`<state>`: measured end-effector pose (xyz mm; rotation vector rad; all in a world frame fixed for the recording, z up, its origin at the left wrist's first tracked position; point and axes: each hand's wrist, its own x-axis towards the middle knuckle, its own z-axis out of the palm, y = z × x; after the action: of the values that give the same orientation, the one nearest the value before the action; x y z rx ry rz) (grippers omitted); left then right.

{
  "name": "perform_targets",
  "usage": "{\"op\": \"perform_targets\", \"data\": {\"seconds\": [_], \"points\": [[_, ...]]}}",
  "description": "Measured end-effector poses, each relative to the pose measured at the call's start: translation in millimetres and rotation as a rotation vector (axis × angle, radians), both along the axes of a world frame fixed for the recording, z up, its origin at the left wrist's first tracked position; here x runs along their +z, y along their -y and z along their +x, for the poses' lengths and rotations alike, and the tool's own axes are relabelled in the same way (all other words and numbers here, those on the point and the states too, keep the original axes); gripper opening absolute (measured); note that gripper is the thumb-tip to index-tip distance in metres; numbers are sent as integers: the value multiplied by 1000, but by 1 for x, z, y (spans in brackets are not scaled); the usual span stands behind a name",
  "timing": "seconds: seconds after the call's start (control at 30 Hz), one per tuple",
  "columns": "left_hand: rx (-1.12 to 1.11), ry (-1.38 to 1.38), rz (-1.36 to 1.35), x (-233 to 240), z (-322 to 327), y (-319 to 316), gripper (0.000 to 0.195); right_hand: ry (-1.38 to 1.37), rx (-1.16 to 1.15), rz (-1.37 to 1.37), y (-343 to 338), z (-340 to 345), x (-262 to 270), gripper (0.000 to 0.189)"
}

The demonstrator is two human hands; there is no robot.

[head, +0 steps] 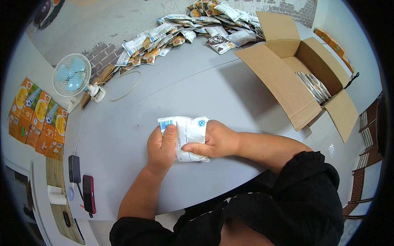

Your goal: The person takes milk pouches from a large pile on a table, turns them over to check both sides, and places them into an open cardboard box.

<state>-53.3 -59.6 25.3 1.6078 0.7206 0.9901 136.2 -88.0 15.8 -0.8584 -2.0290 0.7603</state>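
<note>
Both of my hands grip one white plastic food packet (190,132) with blue print, held over the grey table (129,107). My left hand (162,149) clasps its left side, thumb pressed on the front near a barcode. From the right, my right hand (217,140) wraps the other side, its thumb lying across the lower face. Fingers behind the packet are hidden. To the right stands an open cardboard box (277,80) with its flaps spread. Inside it, several packets (314,87) stand on edge in a row at the near end.
A long heap of similar packets (172,33) lies along the wall. At left are a clip-on fan (72,75) with a loose cable, orange cartons (38,117), a black power adapter (74,169) and a red-cased phone (89,193). The box's near flap overhangs the table edge.
</note>
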Motion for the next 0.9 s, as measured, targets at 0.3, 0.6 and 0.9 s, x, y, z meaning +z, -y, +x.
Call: {"op": "perform_targets", "data": {"seconds": [0.3,0.6,0.9], "points": [[55,248,-283,-1,9,-4,29,10,-52,53,-2,-4,-6,31],[83,318,-320,-9,3,-6,29,47,7,-9,-1,-5,-5,34],[19,389,-383,-7,5,-11,52,81,-11,15,-1,-3,-6,33]]}}
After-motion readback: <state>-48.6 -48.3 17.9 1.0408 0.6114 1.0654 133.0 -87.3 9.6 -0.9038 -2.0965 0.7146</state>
